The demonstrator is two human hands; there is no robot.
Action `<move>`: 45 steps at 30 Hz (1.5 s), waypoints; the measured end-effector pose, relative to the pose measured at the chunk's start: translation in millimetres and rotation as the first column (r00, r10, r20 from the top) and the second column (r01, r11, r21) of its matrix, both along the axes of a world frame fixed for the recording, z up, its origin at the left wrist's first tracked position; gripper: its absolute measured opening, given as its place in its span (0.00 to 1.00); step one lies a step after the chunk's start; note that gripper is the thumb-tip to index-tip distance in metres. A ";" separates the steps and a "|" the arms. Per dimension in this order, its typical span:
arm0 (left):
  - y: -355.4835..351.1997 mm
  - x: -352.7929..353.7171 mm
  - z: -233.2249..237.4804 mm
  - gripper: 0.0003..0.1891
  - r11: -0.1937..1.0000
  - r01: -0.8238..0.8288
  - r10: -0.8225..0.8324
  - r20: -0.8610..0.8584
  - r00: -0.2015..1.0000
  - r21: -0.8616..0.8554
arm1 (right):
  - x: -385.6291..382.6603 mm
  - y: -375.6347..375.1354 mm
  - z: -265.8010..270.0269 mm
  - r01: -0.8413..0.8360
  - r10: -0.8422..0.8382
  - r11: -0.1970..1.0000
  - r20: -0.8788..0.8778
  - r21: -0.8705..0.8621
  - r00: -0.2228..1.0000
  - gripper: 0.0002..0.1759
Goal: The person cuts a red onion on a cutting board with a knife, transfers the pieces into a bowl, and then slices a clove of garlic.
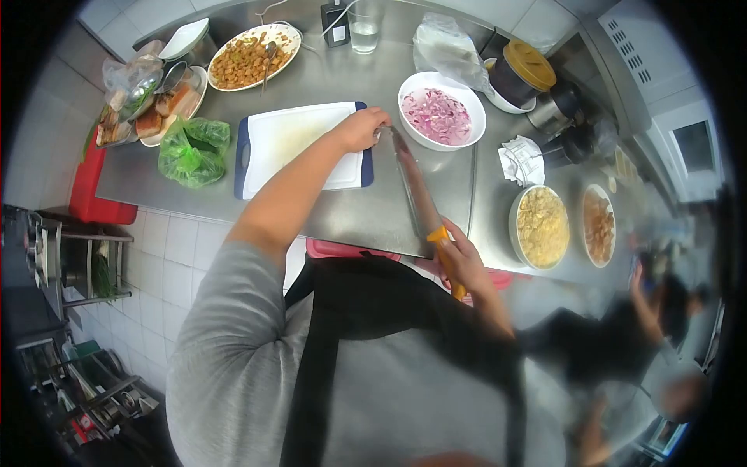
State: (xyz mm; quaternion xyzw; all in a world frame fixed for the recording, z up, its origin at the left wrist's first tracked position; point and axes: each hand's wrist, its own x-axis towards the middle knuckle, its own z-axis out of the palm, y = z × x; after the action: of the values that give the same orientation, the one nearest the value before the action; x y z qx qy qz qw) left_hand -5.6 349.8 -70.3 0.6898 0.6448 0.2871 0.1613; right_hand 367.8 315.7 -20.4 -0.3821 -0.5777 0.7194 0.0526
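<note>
A long knife (412, 187) with a yellow handle lies across the steel counter (342, 218), tip pointing away from me. My right hand (461, 263) grips the handle at the counter's near edge. The fingers of my left hand (362, 128) are closed on the far end of the blade, at the right edge of a white cutting board (292, 144) with a blue rim. A white bowl of chopped red onion (441, 115) stands just right of the blade tip.
A green plastic bag (193, 152) lies left of the board. Behind it are a plate of fried food (250, 58), a food tray (148, 117) and a water glass (364, 27). Two filled bowls (542, 226) sit at the right. Another person (654, 319), blurred, is at lower right.
</note>
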 end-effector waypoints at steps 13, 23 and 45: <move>-1.3 15.6 -3.9 0.13 0.945 -0.301 0.319 -0.160 0.934 0.129 | -5.8 11.0 -9.7 -0.041 0.037 0.994 -0.040 -0.098 0.999 0.30; -48.0 9.7 17.4 0.08 0.856 -0.325 0.382 -0.068 0.922 0.401 | -17.5 8.2 28.5 -0.126 0.115 0.985 -0.098 -0.119 0.989 0.30; -164.0 -3.9 4.1 0.20 0.804 -0.574 0.580 -0.408 0.705 0.153 | -12.5 5.7 71.0 -0.199 0.201 0.940 -0.023 -0.278 0.979 0.28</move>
State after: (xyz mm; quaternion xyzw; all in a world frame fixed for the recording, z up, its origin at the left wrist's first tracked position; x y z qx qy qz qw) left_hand -9.6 185.8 -66.2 0.5005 0.8450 0.1659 -0.0898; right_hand 355.3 321.4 50.6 -0.3269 -0.5065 0.7941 -0.0766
